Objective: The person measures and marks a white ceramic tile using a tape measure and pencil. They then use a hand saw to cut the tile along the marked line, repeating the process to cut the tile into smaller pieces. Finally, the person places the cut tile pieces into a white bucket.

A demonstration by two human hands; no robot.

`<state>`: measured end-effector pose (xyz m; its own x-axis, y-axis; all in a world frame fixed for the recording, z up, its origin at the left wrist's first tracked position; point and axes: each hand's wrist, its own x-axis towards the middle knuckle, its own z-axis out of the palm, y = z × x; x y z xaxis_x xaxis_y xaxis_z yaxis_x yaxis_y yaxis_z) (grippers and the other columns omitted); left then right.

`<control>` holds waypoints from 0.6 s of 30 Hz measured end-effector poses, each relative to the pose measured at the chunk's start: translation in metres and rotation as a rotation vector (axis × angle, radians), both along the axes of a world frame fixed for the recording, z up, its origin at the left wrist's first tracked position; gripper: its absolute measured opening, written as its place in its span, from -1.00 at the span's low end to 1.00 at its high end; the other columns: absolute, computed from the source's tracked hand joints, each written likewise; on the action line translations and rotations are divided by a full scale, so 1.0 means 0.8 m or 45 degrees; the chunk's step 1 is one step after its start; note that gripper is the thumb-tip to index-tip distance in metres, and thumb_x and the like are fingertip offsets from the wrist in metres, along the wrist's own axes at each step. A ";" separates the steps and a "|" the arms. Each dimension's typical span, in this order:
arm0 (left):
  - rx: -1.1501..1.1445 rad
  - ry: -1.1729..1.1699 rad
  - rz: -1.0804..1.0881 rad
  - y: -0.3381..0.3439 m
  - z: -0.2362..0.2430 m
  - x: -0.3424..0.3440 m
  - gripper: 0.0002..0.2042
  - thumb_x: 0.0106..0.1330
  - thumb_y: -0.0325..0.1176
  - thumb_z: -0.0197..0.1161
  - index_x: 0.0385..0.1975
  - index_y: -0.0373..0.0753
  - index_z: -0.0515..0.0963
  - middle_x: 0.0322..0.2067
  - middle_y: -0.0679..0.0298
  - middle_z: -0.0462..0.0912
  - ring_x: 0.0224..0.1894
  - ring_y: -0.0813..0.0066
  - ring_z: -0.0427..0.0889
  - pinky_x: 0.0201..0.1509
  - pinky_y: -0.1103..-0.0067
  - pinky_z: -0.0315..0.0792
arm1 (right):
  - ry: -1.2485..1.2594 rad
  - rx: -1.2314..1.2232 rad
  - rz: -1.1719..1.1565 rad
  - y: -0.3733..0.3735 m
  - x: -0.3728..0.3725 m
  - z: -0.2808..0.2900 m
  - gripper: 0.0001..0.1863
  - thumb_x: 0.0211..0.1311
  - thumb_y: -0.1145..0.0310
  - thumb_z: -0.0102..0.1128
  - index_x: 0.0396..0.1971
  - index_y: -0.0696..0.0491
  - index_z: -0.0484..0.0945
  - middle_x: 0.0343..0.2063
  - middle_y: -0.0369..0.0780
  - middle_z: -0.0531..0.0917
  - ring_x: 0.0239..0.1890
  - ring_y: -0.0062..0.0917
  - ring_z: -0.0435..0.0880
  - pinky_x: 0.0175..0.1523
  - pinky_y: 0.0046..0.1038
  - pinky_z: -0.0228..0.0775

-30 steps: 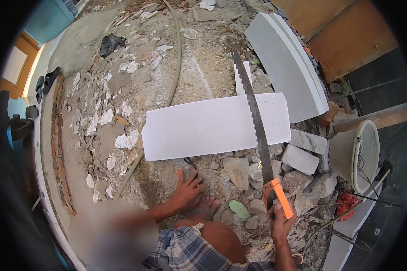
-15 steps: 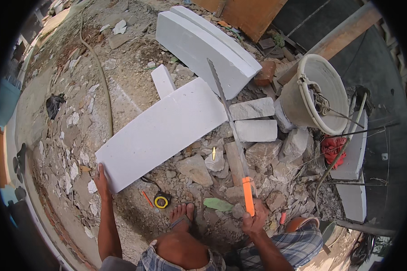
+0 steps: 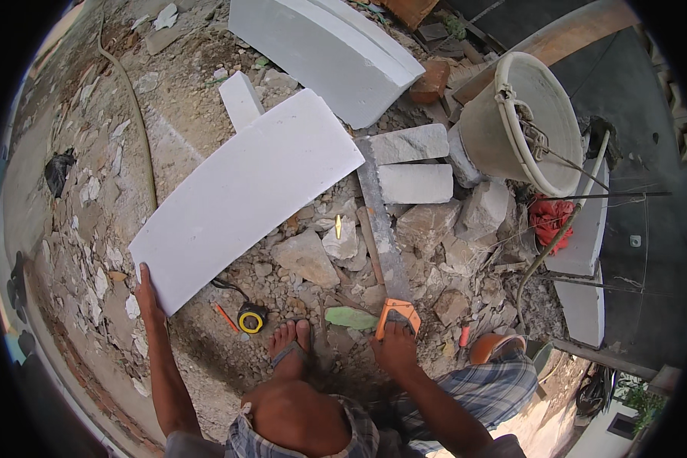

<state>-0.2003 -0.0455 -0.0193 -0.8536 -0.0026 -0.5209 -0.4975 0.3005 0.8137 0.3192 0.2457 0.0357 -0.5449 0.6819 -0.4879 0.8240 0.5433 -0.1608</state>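
Note:
A long white lightweight block (image 3: 244, 198) lies slantwise on the rubble. My left hand (image 3: 149, 296) grips its near left corner, thumb on the top face, the other fingers mostly hidden. My right hand (image 3: 395, 348) is closed round the orange handle of a handsaw (image 3: 385, 244). The wide grey blade points away from me over the stones, its far end beside the block's right end. A smaller white block piece (image 3: 240, 101) touches the long block's far side. Near my foot lie a black and yellow tape measure (image 3: 252, 317) and a thin orange-red stick (image 3: 227, 319).
Thick white blocks (image 3: 320, 53) lie at the far side. A cement-stained bucket (image 3: 481, 130) stands at the right behind cut block pieces (image 3: 415, 184) and broken stones (image 3: 309, 256). A hose (image 3: 133, 103) runs along the left. More white slabs (image 3: 580, 313) lean far right.
The saw has turned from edge-on to showing its broad blade and handle, and its far end has come lower. My left hand stays on the block's corner. The whole view has shifted.

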 end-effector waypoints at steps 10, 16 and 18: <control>0.082 0.010 -0.011 -0.001 0.004 -0.006 -0.35 0.47 0.13 0.26 0.16 -0.47 0.53 -0.04 0.08 0.72 -0.08 0.33 0.73 0.02 0.39 0.61 | 0.338 -0.429 -0.336 0.072 -0.145 0.088 -0.24 0.34 -0.05 0.34 0.30 0.25 0.45 0.20 0.18 0.50 0.23 -0.04 0.59 0.22 -0.12 0.50; 0.243 -0.116 0.101 -0.008 0.012 -0.002 -0.35 0.46 0.07 0.27 0.26 -0.43 0.46 0.04 -0.01 0.69 -0.03 0.14 0.75 0.13 0.26 0.63 | 1.009 0.284 -0.306 0.229 -0.348 0.061 -0.11 0.32 -0.09 0.34 0.42 0.24 0.29 0.19 0.16 0.51 0.28 0.02 0.51 0.34 -0.09 0.38; 0.330 -0.138 0.088 0.023 0.020 0.017 -0.34 0.43 0.07 0.29 0.25 -0.44 0.46 0.04 -0.01 0.68 -0.02 0.12 0.74 0.12 0.25 0.63 | 0.976 0.215 -0.278 0.287 -0.378 0.030 -0.11 0.26 -0.11 0.37 0.38 0.24 0.33 0.18 0.16 0.53 0.26 0.01 0.53 0.32 -0.09 0.39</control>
<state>-0.1863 -0.0271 -0.0034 -0.7955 0.0862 -0.5998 -0.5976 0.0520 0.8001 0.0166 0.4755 0.0594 -0.5320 0.8424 0.0853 0.6085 0.4505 -0.6533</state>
